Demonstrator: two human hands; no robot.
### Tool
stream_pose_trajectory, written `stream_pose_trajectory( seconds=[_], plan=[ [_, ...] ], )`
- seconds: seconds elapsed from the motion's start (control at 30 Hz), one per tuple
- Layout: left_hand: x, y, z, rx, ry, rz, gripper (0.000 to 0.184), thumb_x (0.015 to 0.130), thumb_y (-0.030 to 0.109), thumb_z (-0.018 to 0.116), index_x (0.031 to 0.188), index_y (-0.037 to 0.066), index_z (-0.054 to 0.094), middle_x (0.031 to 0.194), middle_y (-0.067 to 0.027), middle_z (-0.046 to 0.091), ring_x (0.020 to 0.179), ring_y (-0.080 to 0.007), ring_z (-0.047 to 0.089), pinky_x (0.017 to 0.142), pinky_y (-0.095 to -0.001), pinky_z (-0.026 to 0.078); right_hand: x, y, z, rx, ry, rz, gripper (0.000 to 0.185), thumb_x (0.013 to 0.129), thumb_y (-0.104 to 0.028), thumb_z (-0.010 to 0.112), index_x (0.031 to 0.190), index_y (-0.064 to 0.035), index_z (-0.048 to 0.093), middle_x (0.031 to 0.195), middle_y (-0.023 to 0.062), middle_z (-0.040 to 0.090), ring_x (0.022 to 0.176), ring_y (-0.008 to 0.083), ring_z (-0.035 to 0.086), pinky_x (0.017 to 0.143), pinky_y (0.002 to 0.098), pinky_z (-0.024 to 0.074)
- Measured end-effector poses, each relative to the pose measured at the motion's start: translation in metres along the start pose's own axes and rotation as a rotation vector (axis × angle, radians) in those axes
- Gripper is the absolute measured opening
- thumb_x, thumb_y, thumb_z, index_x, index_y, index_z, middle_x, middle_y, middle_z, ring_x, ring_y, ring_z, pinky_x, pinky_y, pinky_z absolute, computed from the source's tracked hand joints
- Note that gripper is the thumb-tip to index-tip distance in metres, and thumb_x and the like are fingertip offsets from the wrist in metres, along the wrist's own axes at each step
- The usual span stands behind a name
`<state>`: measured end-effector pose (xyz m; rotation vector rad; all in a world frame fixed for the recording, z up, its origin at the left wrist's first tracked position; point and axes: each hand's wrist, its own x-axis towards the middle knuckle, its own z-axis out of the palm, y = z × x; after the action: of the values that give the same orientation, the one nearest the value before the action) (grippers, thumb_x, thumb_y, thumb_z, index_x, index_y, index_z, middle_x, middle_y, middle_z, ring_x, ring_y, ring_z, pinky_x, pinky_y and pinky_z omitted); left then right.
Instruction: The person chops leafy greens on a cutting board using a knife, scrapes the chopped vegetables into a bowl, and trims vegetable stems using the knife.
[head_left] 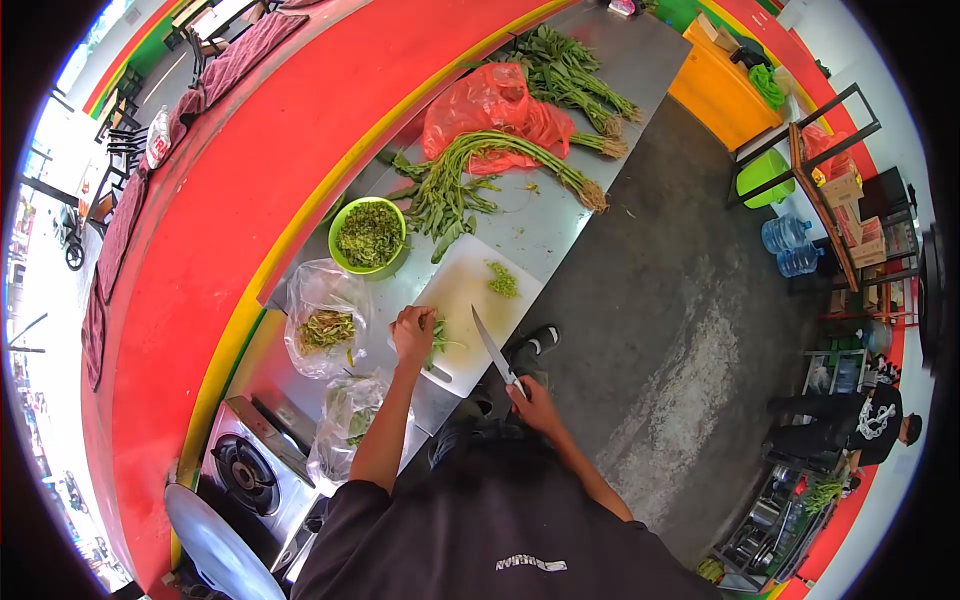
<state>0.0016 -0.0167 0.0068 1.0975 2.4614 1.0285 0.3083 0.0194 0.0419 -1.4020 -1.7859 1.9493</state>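
My left hand (412,334) is at the left edge of the white cutting board (478,262), its fingers closed on some green leaves (437,342). In my right hand (533,400) is a knife (490,345), its blade pointing up and left over the board's right side. A small pile of chopped greens (502,280) lies near the board's far end. Beyond my left hand stands a green bowl (397,262) of chopped greens. A clear bag (308,350) with cut stems lies to the left, and another clear bag (330,440) lies nearer me.
Long-stemmed greens (455,180) and a red plastic bag (490,105) lie on the metal table (560,235). A gas stove (245,475) stands at the lower left beside a large metal lid (215,550). Another person (850,425) is at the far right.
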Motion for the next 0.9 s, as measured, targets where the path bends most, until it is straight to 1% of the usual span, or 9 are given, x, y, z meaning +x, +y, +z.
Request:
stream_pose_trajectory(
  seconds=[0.1, 0.17, 0.43, 0.6, 0.7, 0.77, 0.8, 0.87, 0.9],
  plan=[
    [-0.004, 0.009, -0.003, 0.054, 0.039, 0.032, 0.009, 0.088, 0.022, 0.072, 0.093, 0.015, 0.074, 0.090, 0.0008, 0.067, 0.092, -0.0223, 0.063, 0.087, -0.0427, 0.041, 0.000, 0.001, -0.001, -0.006, -0.004, -0.059, 0.028, 0.100, -0.035, 0.062, 0.097, -0.0081, 0.057, 0.065, 0.0002, 0.059, 0.052, 0.0071, 0.053, 0.047, 0.0245, 0.0401],
    [-0.008, 0.017, -0.004, 0.076, 0.059, 0.037, 0.010, 0.088, 0.023, 0.072, 0.095, 0.015, 0.074, 0.092, 0.0006, 0.067, 0.094, -0.0223, 0.063, 0.089, -0.0428, 0.041, -0.002, -0.004, -0.002, -0.007, 0.008, 0.018, 0.028, 0.099, -0.033, 0.064, 0.097, -0.0046, 0.062, 0.064, 0.0016, 0.062, 0.057, 0.0084, 0.058, 0.054, 0.0280, 0.0442],
    [-0.020, 0.021, -0.001, 0.151, 0.115, 0.081, 0.017, 0.089, 0.026, 0.072, 0.099, 0.013, 0.074, 0.101, -0.0012, 0.066, 0.099, -0.0241, 0.061, 0.094, -0.0441, 0.039, -0.006, -0.009, -0.002, -0.047, 0.024, 0.003, 0.028, 0.099, -0.032, 0.064, 0.098, -0.0043, 0.062, 0.066, 0.0034, 0.063, 0.058, 0.0099, 0.060, 0.054, 0.0292, 0.0455],
    [-0.018, 0.014, 0.001, 0.180, 0.126, 0.129, 0.015, 0.086, 0.022, 0.074, 0.099, 0.014, 0.073, 0.100, 0.0006, 0.068, 0.099, -0.0230, 0.061, 0.094, -0.0426, 0.039, -0.013, -0.016, -0.004, -0.093, 0.038, -0.040, 0.028, 0.099, -0.031, 0.064, 0.102, -0.0036, 0.062, 0.068, 0.0046, 0.064, 0.061, 0.0110, 0.063, 0.056, 0.0305, 0.0471],
    [-0.012, 0.012, 0.005, 0.168, 0.116, 0.128, 0.010, 0.087, 0.021, 0.072, 0.095, 0.016, 0.073, 0.098, 0.0014, 0.068, 0.097, -0.0223, 0.062, 0.093, -0.0418, 0.039, -0.009, -0.024, 0.003, -0.059, 0.132, -0.046, 0.029, 0.097, -0.031, 0.066, 0.101, -0.0023, 0.063, 0.069, 0.0085, 0.065, 0.060, 0.0155, 0.064, 0.057, 0.0330, 0.0480],
    [-0.009, 0.011, 0.008, 0.161, 0.109, 0.138, 0.009, 0.088, 0.022, 0.071, 0.094, 0.015, 0.072, 0.097, 0.0014, 0.068, 0.096, -0.0224, 0.062, 0.093, -0.0417, 0.039, 0.007, -0.007, 0.013, -0.223, 0.238, -0.199, 0.031, 0.095, -0.032, 0.069, 0.099, -0.0012, 0.065, 0.069, 0.0138, 0.065, 0.059, 0.0225, 0.065, 0.058, 0.0364, 0.0487],
    [-0.006, 0.010, 0.011, 0.169, 0.113, 0.132, 0.008, 0.089, 0.022, 0.071, 0.093, 0.015, 0.072, 0.096, 0.0013, 0.068, 0.096, -0.0226, 0.061, 0.092, -0.0425, 0.039, 0.012, -0.012, 0.017, -0.222, 0.244, -0.195, 0.031, 0.095, -0.032, 0.069, 0.099, -0.0012, 0.065, 0.069, 0.0138, 0.065, 0.059, 0.0225, 0.065, 0.058, 0.0364, 0.0487],
    [-0.006, 0.007, 0.014, 0.182, 0.113, 0.125, 0.008, 0.090, 0.023, 0.070, 0.092, 0.015, 0.071, 0.096, 0.0013, 0.067, 0.096, -0.0229, 0.061, 0.091, -0.0432, 0.039, 0.025, -0.030, 0.027, -0.186, 0.269, -0.213, 0.032, 0.092, -0.032, 0.071, 0.096, -0.0009, 0.067, 0.069, 0.0178, 0.064, 0.062, 0.0323, 0.067, 0.060, 0.0410, 0.0497],
    [-0.004, 0.006, 0.014, 0.164, 0.098, 0.101, 0.008, 0.090, 0.023, 0.069, 0.093, 0.015, 0.071, 0.095, 0.0010, 0.067, 0.096, -0.0232, 0.061, 0.090, -0.0442, 0.039, 0.035, -0.035, 0.032, -0.184, 0.270, -0.215, 0.032, 0.092, -0.032, 0.071, 0.096, -0.0009, 0.067, 0.069, 0.0178, 0.064, 0.062, 0.0323, 0.067, 0.060, 0.0410, 0.0497]
  ],
)
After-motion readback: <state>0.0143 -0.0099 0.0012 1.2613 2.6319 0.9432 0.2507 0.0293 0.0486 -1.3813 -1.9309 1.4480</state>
